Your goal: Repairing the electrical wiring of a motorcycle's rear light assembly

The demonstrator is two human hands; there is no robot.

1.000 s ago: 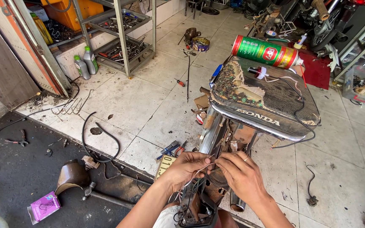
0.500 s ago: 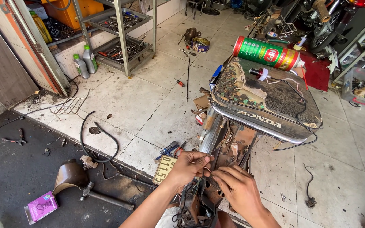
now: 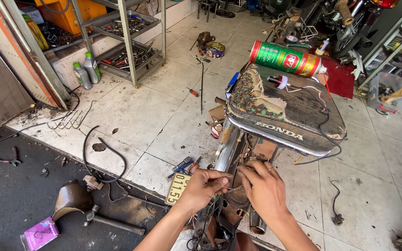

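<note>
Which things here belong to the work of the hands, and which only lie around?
In the work: left hand, right hand, thin wires, motorcycle rear.

Lying around: spray can, hammer, number plate, pliers, two bottles.

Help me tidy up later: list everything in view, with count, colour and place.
seat: 1, torn black, centre right
spray can: 1, green and red, lying on the seat
wires: thin, count unclear, between the hands
plate: 1, yellow, floor left of the hands
bottles: 2, grey, by the shelf
shelf: 1, grey metal, top left
hammer: 1, dark, bottom left
box: 1, purple, bottom left
pliers: 1, dark, far left
left hand: pinching wires
right hand: pinching wires
</note>
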